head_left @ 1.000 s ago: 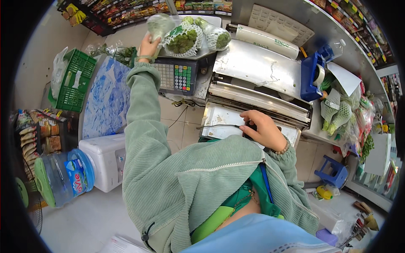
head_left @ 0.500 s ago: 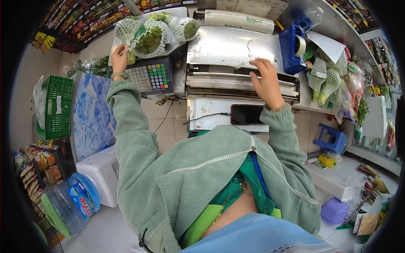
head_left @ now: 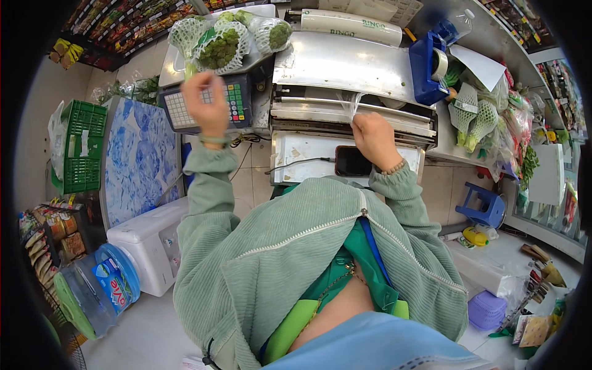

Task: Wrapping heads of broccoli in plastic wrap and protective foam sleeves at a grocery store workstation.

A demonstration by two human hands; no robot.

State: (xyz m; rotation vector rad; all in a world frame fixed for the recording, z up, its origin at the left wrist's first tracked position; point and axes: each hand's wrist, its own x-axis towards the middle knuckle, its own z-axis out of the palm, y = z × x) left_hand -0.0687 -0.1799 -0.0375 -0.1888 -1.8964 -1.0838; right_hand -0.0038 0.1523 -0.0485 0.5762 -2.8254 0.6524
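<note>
My left hand (head_left: 208,106) is blurred over the scale's keypad (head_left: 233,102), its fingers loosely apart with nothing seen in them. Just beyond it, broccoli heads (head_left: 218,50) in white foam nets lie on the scale's platter (head_left: 168,69), their stalks partly covered by netting. My right hand (head_left: 376,139) is closed in a pinch on clear plastic film (head_left: 354,103). The film stretches up from the front slot of the metal wrapping machine (head_left: 345,61). Behind the machine's plate lies a white film roll (head_left: 351,26).
A phone (head_left: 353,161) with a cable lies under my right hand on a white surface. To the right stand a blue tape dispenser (head_left: 425,71) and bagged vegetables (head_left: 484,123). A green crate (head_left: 83,145) is at the left; a blue stool (head_left: 484,203) stands on the floor.
My left hand has left the netted broccoli and moved right and nearer, over the keypad. My right hand has closed on the film and drawn it toward me.
</note>
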